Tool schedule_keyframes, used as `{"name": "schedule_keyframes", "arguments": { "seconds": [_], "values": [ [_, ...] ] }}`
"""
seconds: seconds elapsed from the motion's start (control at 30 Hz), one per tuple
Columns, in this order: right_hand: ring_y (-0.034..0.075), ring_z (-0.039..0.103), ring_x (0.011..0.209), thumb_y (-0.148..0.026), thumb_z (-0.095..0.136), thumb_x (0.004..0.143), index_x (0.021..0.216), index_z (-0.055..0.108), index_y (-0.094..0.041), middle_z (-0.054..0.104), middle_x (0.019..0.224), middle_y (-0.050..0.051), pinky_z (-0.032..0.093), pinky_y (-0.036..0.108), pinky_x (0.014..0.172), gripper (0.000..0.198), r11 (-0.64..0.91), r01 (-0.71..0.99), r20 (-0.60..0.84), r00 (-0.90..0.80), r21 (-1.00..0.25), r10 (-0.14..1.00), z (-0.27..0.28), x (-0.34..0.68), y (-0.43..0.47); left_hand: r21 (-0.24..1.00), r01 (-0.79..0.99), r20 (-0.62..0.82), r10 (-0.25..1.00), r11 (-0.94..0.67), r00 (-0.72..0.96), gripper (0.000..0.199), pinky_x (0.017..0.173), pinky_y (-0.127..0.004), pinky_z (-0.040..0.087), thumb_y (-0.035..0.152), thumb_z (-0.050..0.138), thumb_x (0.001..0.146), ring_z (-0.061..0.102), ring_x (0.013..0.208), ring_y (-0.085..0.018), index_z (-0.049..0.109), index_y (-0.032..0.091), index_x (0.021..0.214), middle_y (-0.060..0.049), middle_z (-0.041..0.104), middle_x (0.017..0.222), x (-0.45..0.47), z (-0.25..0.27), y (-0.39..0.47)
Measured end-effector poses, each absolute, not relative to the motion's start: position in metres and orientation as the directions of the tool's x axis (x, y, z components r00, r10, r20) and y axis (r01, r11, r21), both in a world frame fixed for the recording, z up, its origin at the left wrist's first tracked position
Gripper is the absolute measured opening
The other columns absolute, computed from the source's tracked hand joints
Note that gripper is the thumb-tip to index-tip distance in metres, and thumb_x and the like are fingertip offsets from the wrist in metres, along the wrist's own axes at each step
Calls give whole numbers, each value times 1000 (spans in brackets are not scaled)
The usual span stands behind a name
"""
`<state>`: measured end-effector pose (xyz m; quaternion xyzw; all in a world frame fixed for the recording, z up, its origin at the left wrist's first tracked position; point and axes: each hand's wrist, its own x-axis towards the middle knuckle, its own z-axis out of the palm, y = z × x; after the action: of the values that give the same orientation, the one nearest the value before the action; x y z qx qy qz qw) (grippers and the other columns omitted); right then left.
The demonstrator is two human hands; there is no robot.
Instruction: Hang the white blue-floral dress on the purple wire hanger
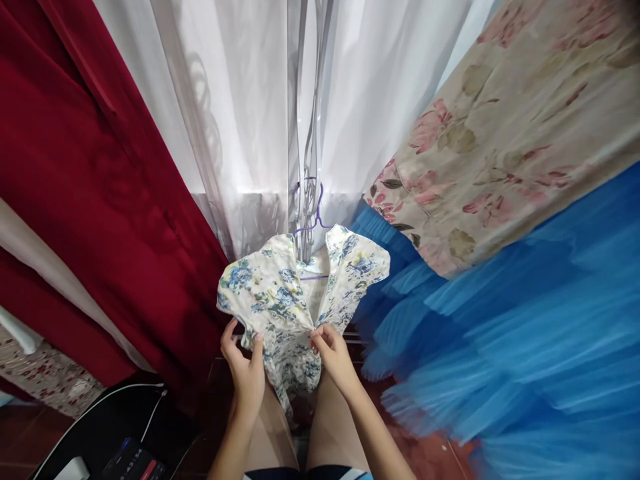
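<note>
A white garment with blue floral print [280, 283], likely a dress, hangs in front of me on a purple hanger [319, 215]. Its V-shaped front opening spreads apart, and the hanger's lower bar shows inside. At the bottom of that opening my right hand [333, 357] pinches the fabric between thumb and fingers. Any small fastener there is hidden by the fingertips. My left hand [246, 370] is at the garment's left side below the sleeve, thumb and fingers spread apart, the thumb touching the cloth. The garment's lower part hangs down before my legs.
White drapes [240, 100] and pale ribbons [306, 87] hang behind. Red cloth [115, 173] hangs at left. Floral fabric [500, 147] and blue tulle [525, 333] fill the right. A black surface at lower left bears a phone [134, 460] and a white cable [153, 417].
</note>
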<state>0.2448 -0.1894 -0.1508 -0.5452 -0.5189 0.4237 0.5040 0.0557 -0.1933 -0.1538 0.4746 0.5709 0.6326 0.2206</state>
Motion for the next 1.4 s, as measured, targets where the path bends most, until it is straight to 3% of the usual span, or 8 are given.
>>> {"name": "schedule_keyframes", "arguments": {
  "seconds": [0.1, 0.2, 0.37, 0.8, 1.0, 1.07, 1.23, 1.4],
  "values": [
    [16, 47, 54, -55, 57, 88, 67, 49, -22, 52, 58, -1, 38, 27, 53, 40, 22, 86, 28, 64, -996, 998, -147, 244, -210, 844, 405, 487, 819, -352, -303, 49, 112, -45, 35, 26, 64, 85, 45, 132, -28, 48, 21, 131, -14, 48, 139, 78, -171, -207],
    [14, 47, 54, -49, 58, 90, 68, 51, -21, 52, 58, -2, 37, 25, 54, 37, 19, 11, 19, -8, -1000, 1000, -139, 237, -229, 863, 353, 385, 923, -362, 5, 35, 96, -39, 47, 16, 57, 85, 59, 111, -25, 54, 21, 120, -11, 61, 117, 108, -182, -217],
    [10, 42, 44, -44, 63, 87, 66, 53, -19, 54, 51, -3, 31, 23, 46, 35, -8, -58, -9, 20, -998, 1000, -132, 241, -238, 878, 300, 362, 928, -372, 91, 10, 75, -28, 46, 17, 48, 89, 58, 79, -18, 55, 20, 83, -3, 60, 81, 133, -170, -215],
    [6, 36, 39, -33, 66, 84, 75, 65, -16, 55, 53, -4, 26, 22, 39, 20, 222, -135, 182, 261, -966, 948, -4, 253, -122, 569, 702, 206, 900, -429, 383, 19, 69, -28, 43, 7, 55, 80, 64, 82, -21, 66, 21, 89, -6, 67, 93, 110, -115, -200],
    [1, 41, 41, -26, 54, 92, 79, 65, -8, 53, 55, -4, 25, 22, 44, 25, 399, -47, 364, 326, -916, 873, 16, 249, -96, 572, 584, 156, 775, -576, 612, 12, 64, -24, 43, 4, 63, 77, 62, 68, -15, 68, 14, 73, -4, 67, 75, 100, -92, -164],
    [2, 43, 41, -27, 57, 92, 78, 65, -10, 52, 53, -6, 27, 21, 44, 23, 429, 5, 409, 309, -903, 858, 10, 249, -105, 605, 540, 206, 770, -585, 603, 17, 67, -23, 43, 12, 57, 86, 61, 67, -12, 70, 12, 74, -2, 67, 72, 97, -68, -145],
    [3, 45, 42, -25, 61, 90, 76, 64, -13, 51, 51, -7, 30, 22, 45, 19, 480, 83, 485, 248, -873, 839, -4, 253, -123, 670, 425, 555, 791, -609, 258, 36, 79, -26, 47, 26, 34, 102, 62, 88, -13, 55, 17, 130, -6, 67, 103, 100, -2, -114],
    [3, 43, 43, -23, 56, 92, 79, 62, -9, 54, 50, -5, 32, 26, 50, 20, 448, 180, 481, 236, -876, 845, -3, 256, -127, 630, 292, 644, 694, -720, 321, 20, 71, -24, 46, 24, 46, 99, 61, 75, -13, 65, 17, 101, -2, 65, 82, 117, 13, -111]
  ]
}}
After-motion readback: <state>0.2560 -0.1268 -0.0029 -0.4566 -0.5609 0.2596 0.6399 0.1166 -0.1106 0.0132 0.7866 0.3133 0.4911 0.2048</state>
